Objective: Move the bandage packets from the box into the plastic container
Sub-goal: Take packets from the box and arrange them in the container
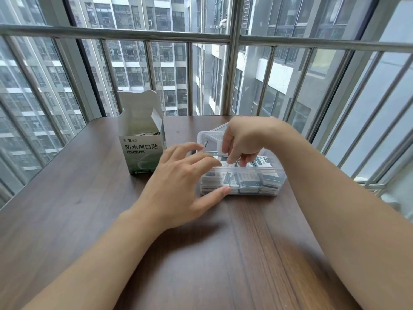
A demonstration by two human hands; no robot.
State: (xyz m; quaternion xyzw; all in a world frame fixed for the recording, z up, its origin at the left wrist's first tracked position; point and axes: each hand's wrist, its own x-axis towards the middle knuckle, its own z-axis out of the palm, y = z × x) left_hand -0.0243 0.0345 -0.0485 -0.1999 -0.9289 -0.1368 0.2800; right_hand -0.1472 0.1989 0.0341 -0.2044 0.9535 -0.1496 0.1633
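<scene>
A white and green cardboard box (pixel 143 151) stands upright on the table with its top flap open; a few bandage packets show inside its mouth. To its right sits a clear plastic container (pixel 277 175) holding several stacked bandage packets (pixel 250 181). My left hand (pixel 181 182) rests against the container's left front, fingers spread over the rim and thumb on the front wall. My right hand (pixel 241 139) reaches down into the container from above, fingertips pinching a packet on top of the pile.
The brown wooden table (pixel 201 253) ends just behind the box at a metal railing (pixel 190 79) and window. Another railing runs close along the table's right side.
</scene>
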